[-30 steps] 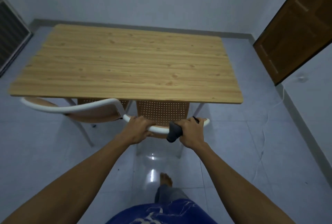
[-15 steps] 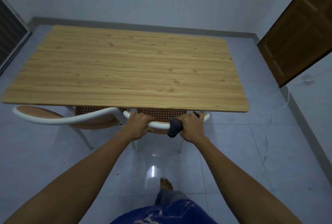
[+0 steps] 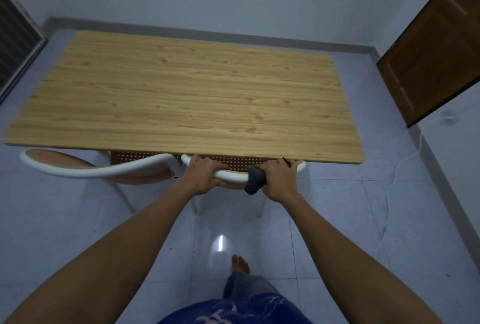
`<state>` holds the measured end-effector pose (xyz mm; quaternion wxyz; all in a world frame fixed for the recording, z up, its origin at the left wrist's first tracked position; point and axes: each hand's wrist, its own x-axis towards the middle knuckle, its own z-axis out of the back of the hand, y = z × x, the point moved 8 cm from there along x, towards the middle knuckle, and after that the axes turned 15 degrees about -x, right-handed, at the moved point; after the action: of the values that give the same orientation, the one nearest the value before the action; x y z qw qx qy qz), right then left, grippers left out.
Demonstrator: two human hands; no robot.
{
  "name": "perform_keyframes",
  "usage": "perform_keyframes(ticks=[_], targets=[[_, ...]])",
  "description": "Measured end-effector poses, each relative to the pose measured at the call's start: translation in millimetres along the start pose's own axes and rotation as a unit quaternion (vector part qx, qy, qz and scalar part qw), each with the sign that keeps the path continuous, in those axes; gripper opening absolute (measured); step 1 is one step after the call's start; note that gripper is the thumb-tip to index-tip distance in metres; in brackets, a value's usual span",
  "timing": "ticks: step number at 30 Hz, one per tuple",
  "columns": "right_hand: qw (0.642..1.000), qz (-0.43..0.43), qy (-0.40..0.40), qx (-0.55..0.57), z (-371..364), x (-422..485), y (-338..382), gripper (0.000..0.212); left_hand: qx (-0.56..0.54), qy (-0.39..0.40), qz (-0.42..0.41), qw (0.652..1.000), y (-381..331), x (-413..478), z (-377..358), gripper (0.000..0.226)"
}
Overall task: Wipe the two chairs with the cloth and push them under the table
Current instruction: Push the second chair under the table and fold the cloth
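Observation:
Two chairs with white curved top rails and tan perforated backs stand at the near edge of the wooden table (image 3: 197, 90). My left hand (image 3: 204, 177) grips the top rail of the right chair (image 3: 232, 174). On the same rail my right hand (image 3: 279, 179) is closed, with a dark grey cloth (image 3: 254, 181) bunched in it. This chair's seat is hidden under the tabletop. The left chair (image 3: 85, 169) stands angled, its seat mostly under the table too, and its rail end almost touches the right chair.
A brown door (image 3: 439, 46) stands at the right wall, with a white cable (image 3: 389, 204) trailing over the tiled floor below it. A dark grille (image 3: 15, 43) is at the left edge. My bare foot (image 3: 240, 264) is on the floor behind the chair.
The right chair has slid forward under the table, both hands moving with its rail. Less of its perforated back shows now. I have come closer to the table.

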<state>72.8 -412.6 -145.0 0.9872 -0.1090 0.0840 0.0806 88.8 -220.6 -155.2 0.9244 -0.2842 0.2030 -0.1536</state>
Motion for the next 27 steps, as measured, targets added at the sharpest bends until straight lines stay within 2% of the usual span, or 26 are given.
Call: perform_keyframes(ticks=[5,10,13,16,18,22,25,27], targets=[[0.999,0.021,0.009,0.044,3,-2,2,0.047,0.014,-0.006,0.001,1.000,-3,-3,0,0.052],[0.978,0.087,0.030,0.189,13,-9,-10,0.054,0.035,0.049,0.040,0.997,-10,-3,-1,0.055],[0.955,0.092,0.058,0.274,17,-13,-25,0.038,-0.011,0.053,0.049,0.997,-17,-8,2,0.059],[0.907,0.042,0.092,0.410,31,-11,-35,0.022,-0.139,0.014,0.047,0.989,-21,-12,7,0.059],[0.862,0.012,0.090,0.498,45,0,-34,0.014,-0.232,-0.026,0.037,0.972,-33,-12,12,0.051],[0.761,-0.015,0.121,0.638,65,24,-3,0.028,-0.347,-0.130,0.036,0.928,-50,-10,36,0.027],[0.720,-0.019,0.136,0.680,71,42,18,0.022,-0.392,-0.209,0.076,0.893,-31,-14,55,0.030],[0.715,-0.024,0.141,0.684,73,54,29,0.037,-0.394,-0.255,0.098,0.878,-14,-17,70,0.027]])
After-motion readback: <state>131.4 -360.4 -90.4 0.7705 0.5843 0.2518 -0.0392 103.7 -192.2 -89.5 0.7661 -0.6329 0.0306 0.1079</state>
